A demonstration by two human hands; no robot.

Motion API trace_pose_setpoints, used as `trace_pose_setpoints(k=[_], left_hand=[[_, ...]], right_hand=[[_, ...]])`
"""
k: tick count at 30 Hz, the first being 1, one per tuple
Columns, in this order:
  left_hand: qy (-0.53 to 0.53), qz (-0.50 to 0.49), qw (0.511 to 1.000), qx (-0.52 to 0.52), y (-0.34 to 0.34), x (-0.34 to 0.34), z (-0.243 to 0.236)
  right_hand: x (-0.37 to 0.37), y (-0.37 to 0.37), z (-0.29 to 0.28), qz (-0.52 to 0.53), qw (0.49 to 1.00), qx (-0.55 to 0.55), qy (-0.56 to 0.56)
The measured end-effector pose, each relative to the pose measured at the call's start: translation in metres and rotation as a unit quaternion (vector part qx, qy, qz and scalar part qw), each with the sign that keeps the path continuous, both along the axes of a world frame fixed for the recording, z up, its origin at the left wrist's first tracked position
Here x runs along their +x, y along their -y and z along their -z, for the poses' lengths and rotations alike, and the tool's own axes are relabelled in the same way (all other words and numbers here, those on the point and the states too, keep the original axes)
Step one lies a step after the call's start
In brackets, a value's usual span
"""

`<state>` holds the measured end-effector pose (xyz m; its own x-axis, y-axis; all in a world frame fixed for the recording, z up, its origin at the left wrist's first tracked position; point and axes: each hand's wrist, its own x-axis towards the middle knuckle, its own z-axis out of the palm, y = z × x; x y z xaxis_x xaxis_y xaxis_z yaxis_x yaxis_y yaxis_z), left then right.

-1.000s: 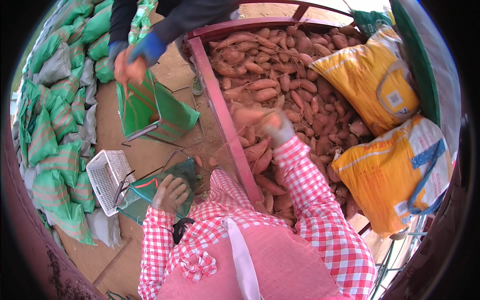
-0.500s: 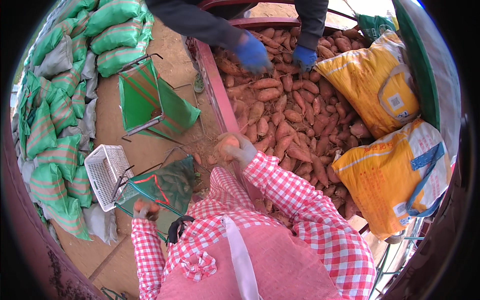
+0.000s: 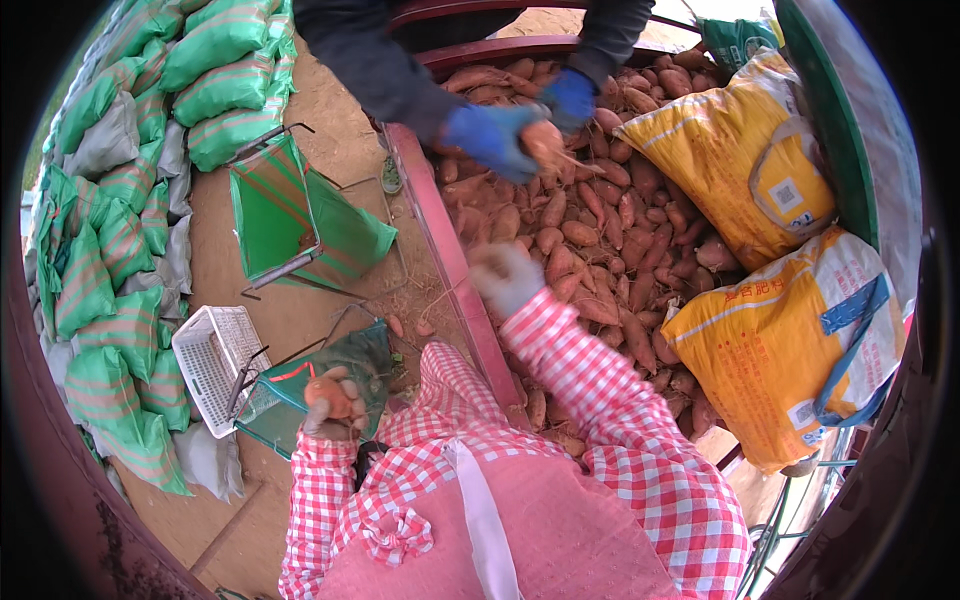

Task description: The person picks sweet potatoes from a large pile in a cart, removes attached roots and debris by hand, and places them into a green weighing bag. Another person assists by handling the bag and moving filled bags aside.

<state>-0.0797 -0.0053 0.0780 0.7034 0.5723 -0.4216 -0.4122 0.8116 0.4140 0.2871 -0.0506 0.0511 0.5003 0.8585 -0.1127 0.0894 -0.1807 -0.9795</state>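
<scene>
Sweet potato (image 3: 322, 390) now gripped in left hand (image 3: 335, 408) over the green bag (image 3: 300, 395), long axis unclear | right hand (image 3: 507, 277) moved from the body out over the sweet potato pile (image 3: 590, 230), blurred, grip cannot be told | co-worker's blue gloves (image 3: 490, 135) now joined on one potato.

left hand (image 3: 335, 405): low by the body, fingers curled shut | right hand (image 3: 507, 277): reached forward, arm extended, blurred
</scene>
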Motion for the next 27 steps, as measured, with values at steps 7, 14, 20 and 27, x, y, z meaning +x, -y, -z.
trace_pose_setpoints(k=[7, 14, 20, 27], left_hand=[[-0.080, -0.170, 0.979, -0.084, 0.010, -0.030, 0.033], [-0.097, -0.198, 0.971, -0.093, 0.011, -0.025, 0.030], [-0.086, -0.225, 0.966, -0.095, 0.013, -0.033, 0.034], [-0.095, -0.293, 0.945, -0.111, 0.022, -0.052, 0.034]], right_hand=[[0.168, 0.001, 0.063, -0.052, 0.793, -0.496, 0.351], [0.155, -0.029, 0.071, -0.172, 0.692, -0.572, 0.405], [0.157, -0.026, 0.055, -0.167, 0.715, -0.586, 0.342], [0.157, -0.010, 0.079, -0.153, 0.746, -0.551, 0.342]])
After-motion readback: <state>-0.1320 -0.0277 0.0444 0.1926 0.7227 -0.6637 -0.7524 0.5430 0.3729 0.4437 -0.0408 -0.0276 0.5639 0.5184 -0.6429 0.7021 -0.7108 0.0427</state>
